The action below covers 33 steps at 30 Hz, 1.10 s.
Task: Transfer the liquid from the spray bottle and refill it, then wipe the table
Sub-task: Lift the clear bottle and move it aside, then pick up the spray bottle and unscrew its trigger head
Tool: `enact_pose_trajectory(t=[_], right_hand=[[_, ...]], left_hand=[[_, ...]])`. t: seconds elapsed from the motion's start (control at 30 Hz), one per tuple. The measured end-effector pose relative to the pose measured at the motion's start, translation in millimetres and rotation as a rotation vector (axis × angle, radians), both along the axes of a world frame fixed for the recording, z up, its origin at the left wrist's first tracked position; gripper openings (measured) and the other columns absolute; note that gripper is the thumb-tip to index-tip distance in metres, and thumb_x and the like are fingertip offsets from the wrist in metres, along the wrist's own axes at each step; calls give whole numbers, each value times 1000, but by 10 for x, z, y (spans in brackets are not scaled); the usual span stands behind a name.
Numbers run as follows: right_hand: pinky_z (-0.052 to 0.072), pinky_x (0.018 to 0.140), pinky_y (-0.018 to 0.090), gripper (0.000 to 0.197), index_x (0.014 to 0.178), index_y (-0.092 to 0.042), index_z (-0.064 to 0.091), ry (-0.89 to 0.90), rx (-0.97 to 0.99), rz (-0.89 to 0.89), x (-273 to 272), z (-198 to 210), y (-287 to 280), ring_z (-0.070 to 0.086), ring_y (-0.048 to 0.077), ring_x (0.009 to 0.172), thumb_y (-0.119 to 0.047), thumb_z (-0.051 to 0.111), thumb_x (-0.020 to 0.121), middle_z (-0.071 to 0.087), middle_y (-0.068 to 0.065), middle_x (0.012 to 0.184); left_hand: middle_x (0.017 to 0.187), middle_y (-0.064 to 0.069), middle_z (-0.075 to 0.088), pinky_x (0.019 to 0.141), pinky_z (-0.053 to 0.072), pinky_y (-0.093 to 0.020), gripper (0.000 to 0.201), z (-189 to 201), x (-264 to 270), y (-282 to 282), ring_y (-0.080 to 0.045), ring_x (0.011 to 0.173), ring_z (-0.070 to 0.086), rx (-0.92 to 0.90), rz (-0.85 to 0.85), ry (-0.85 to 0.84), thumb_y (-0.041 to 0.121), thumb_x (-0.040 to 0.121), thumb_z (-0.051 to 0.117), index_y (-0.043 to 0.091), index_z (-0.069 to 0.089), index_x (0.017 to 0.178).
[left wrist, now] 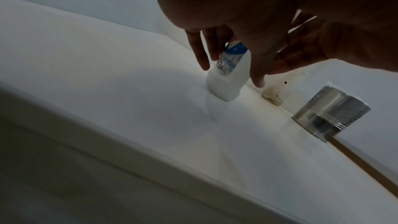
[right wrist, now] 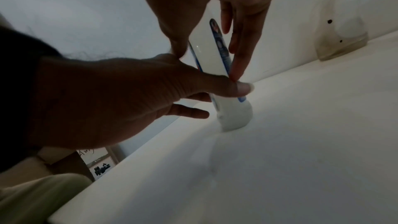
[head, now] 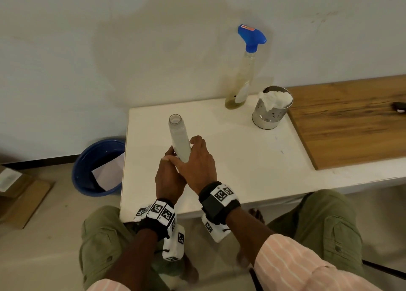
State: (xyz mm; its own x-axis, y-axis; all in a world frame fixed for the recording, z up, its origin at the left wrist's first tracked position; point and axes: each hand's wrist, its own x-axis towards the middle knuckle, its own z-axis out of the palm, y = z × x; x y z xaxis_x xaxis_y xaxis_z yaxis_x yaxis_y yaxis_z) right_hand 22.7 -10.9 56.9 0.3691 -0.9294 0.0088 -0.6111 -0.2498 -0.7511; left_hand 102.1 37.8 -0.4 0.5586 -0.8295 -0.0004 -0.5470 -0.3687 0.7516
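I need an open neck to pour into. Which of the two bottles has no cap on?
The white bottle held by both hands: its neck is open. The spray bottle by the wall wears its blue trigger head.

The lower body of the white bottle (head: 179,140) is covered by both hands in the head view. Beside it, the label print is blurred in both wrist views.

The head view is evenly and softly lit, fairly sharp, with wide-angle bending at the edges. Both wrist views are dim and grainy: the left hand (right wrist: 120,101) and right hand (left wrist: 269,14) show as dark, blurred silhouettes against the pale table (left wrist: 150,125), which carries soft shadows.
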Motion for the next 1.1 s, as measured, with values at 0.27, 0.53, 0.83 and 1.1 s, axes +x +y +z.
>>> enact_pose_trajectory(t=[0.27,0.53,0.83,1.1], right_hand=[[45,68,26,65,120,-18,49,-66,-179,-119,-505,-65,-182,65,16,82,-69,45,81,62,-4,110],[41,72,28,50,113,-11,48,-122,-242,-432,-523,123,-1253,58,19,89,-55,55,88,59,1,107],[52,77,39,95,143,-4,26,-96,-223,-567,-217,330,-2257,62,32,106,-67,57,79,39,12,140],[39,76,30,64,128,-7,42,9,-167,-517,-226,405,-2658,62,28,100,-53,56,87,59,9,118]], left_hand=[[115,-2,62,82,55,-41,68,-8,-59,-44,-24,99,63,22,102,71,34,70,77,21,42,128],[121,7,56,86,51,-33,87,-6,-154,-86,-18,109,58,-94,192,133,40,61,85,28,37,134],[117,9,48,88,50,-38,96,119,-280,-77,-15,104,51,-189,369,101,68,47,79,31,38,126],[112,11,45,81,42,-27,91,45,-265,-124,-10,97,46,-259,387,58,71,50,69,21,42,122]])
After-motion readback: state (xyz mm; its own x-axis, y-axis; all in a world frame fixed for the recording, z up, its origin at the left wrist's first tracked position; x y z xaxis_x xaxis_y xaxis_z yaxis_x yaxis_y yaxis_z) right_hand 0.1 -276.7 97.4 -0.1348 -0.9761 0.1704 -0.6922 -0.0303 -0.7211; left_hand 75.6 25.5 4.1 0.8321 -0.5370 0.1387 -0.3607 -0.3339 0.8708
